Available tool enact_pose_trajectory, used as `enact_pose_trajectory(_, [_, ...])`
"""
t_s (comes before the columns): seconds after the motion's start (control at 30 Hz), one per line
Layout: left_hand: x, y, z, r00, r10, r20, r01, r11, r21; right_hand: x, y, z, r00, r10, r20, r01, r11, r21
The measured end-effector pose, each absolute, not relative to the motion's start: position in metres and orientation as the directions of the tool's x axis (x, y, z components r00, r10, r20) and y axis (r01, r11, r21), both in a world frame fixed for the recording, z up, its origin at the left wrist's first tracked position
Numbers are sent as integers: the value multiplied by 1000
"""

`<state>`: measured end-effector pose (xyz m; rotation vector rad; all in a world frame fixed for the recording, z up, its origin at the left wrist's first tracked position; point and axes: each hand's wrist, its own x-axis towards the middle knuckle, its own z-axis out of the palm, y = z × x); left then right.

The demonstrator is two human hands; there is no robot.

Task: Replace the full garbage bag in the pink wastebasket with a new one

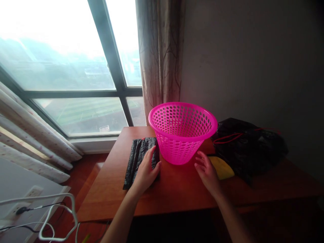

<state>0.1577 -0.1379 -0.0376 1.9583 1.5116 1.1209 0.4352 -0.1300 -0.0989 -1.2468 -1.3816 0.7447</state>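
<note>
A bright pink plastic basket [181, 148] with rows of holes stands upright on the wooden table, and its inside looks bare. My left hand [148, 170] is open, over a folded black plastic bag [134, 168] lying left of the basket; whether it touches the bag I cannot tell. To the basket's lower right, my right hand [207, 170] is open with fingers apart, close to the basket wall and holding nothing. Just beyond that hand lies a yellow cloth-like piece [222, 167], partly hidden.
A crumpled black plastic bag [253, 148] with red drawstrings covers the table's right part. Behind the wooden table [174, 199] are a curtain [162, 50] and a grey wall. At lower left, white cables [72, 206] hang near wall sockets, beside a large window.
</note>
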Motion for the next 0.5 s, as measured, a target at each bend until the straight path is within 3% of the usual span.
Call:
enact_pose_trajectory(0.23, [84,-152,-46,-196,917,348,855,-14,518,428,-161,-127,121,947,298,304,250,-919])
enact_pose_trajectory(0.33, [68,-158,-55,-274,933,233,828,106,551,424,-167,-128,113,945,306,342,252,-905])
enact_pose_trajectory(0.5, [69,-167,-62,-273,954,121,721,120,682,424,-168,-127,102,946,306,376,248,-893])
